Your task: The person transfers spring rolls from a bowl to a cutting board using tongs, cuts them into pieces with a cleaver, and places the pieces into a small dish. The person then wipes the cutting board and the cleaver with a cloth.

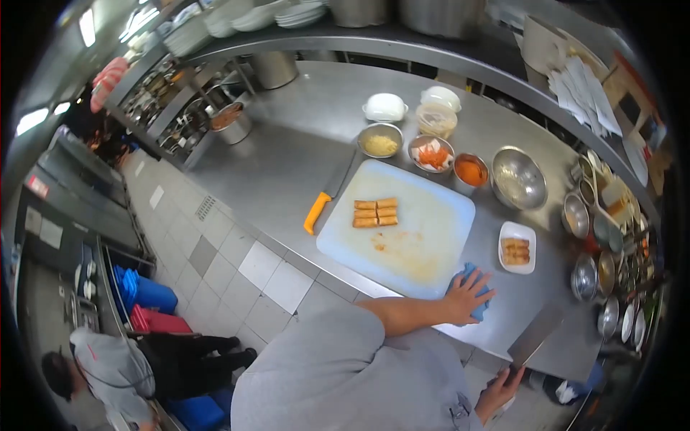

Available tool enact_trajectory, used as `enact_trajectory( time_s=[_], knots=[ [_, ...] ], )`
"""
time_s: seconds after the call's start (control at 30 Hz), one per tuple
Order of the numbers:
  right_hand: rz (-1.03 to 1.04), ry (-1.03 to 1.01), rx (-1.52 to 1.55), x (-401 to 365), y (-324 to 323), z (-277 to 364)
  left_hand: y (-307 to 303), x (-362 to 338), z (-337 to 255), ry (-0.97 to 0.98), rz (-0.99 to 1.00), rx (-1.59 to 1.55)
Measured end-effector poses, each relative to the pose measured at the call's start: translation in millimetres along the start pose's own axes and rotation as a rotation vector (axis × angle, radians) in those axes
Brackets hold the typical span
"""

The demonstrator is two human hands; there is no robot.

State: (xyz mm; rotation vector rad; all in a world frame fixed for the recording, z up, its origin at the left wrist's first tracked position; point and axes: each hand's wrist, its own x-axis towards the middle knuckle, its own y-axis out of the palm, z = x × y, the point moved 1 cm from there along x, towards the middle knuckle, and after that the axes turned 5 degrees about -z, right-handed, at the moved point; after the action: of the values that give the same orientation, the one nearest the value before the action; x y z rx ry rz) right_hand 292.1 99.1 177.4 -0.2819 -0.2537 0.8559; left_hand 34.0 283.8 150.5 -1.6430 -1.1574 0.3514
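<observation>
My left hand [466, 298] lies with spread fingers on a blue cloth [480, 310], by the near right corner of the white cutting board [431, 215]. At the lower right, my right hand [501, 391] grips the handle of a wide-bladed cleaver [535, 336], its blade over the counter's near edge. Several cut fried rolls [375, 212] sit together on the board, with brown crumbs and stains nearer me. More roll pieces [515, 251] are in a white dish [517, 267] right of the board. An orange-handled knife [317, 212] lies along the board's left side.
Behind the board stand bowls of yellow shreds [380, 144], orange and white pieces [433, 154] and orange sauce [471, 171]. An empty metal bowl [519, 178] is further right. A shelf [316, 39] crosses above. Another person [115, 366] bends at the lower left.
</observation>
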Motion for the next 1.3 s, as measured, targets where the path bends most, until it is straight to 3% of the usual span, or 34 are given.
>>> enact_trajectory(
  time_s=[0.07,0.13,0.17,0.23,0.3,0.37,0.43,0.47,0.5,0.57,0.63,0.73,0.8,0.87,0.93,1.0,1.07,1.13,1.2,1.3],
  knots=[
    [0.015,0.111,-0.051,0.2,-6.8,4.8,-4.4,11.7,0.8,-0.104,0.0,0.026],
    [0.046,0.105,-0.086,9.8,-3.9,12.1,15.1,30.8,18.9,-0.036,0.3,0.017],
    [0.08,0.082,-0.022,14.8,-3.0,11.0,11.2,39.2,25.7,-0.047,0.298,0.02],
    [0.115,0.06,0.041,27.8,-1.0,9.0,-22.9,72.9,44.2,-0.163,0.172,-0.096],
    [0.153,-0.04,0.035,38.4,7.0,9.5,-57.6,91.7,79.7,-0.095,-0.232,0.099],
    [0.203,-0.067,0.03,46.1,14.9,13.3,-108.9,113.5,120.3,-0.252,-0.122,0.125],
    [0.25,-0.096,0.015,53.5,26.0,19.2,-137.6,106.2,153.2,-0.441,0.051,0.267],
    [0.3,-0.052,0.053,53.5,31.7,18.1,-116.9,93.3,194.7,-0.426,0.177,0.363],
    [0.336,-0.002,0.084,52.5,32.9,14.8,-127.5,63.8,187.3,-0.492,0.095,0.332],
    [0.381,-0.076,0.006,53.4,35.4,1.3,-107.9,38.2,200.3,-0.417,-0.021,0.342],
    [0.44,-0.032,0.069,44.7,42.4,25.3,-109.8,16.1,174.9,-0.489,0.044,0.401],
    [0.539,0.031,0.054,38.1,49.1,16.4,-123.6,-22.9,152.9,-0.494,-0.035,0.363],
    [0.548,-0.114,-0.063,37.6,58.1,5.0,-142.4,-43.1,149.1,-0.476,-0.124,0.014],
    [0.577,-0.097,-0.11,41.0,65.6,31.1,-164.1,-64.5,144.9,-0.414,-0.37,-0.16],
    [0.663,-0.245,-0.123,43.7,77.7,57.9,-185.1,-87.9,138.4,-0.441,-0.675,-0.22],
    [0.664,-0.274,-0.097,45.1,93.3,64.2,-201.0,-113.9,133.0,-0.595,-0.929,-0.38],
    [0.789,-0.074,-0.149,47.0,108.8,72.5,-205.0,-143.2,137.7,-0.678,-0.937,-0.282],
    [0.801,-0.099,-0.135,46.4,124.8,78.0,-196.8,-162.8,144.3,-0.759,-0.951,-0.181],
    [0.841,-0.137,-0.099,43.8,139.2,83.7,-188.5,-170.1,147.8,-0.724,-0.502,0.167],
    [0.884,-0.109,-0.095,38.6,153.2,92.8,-176.9,-145.0,139.2,-0.712,-0.393,0.184]
  ],
)
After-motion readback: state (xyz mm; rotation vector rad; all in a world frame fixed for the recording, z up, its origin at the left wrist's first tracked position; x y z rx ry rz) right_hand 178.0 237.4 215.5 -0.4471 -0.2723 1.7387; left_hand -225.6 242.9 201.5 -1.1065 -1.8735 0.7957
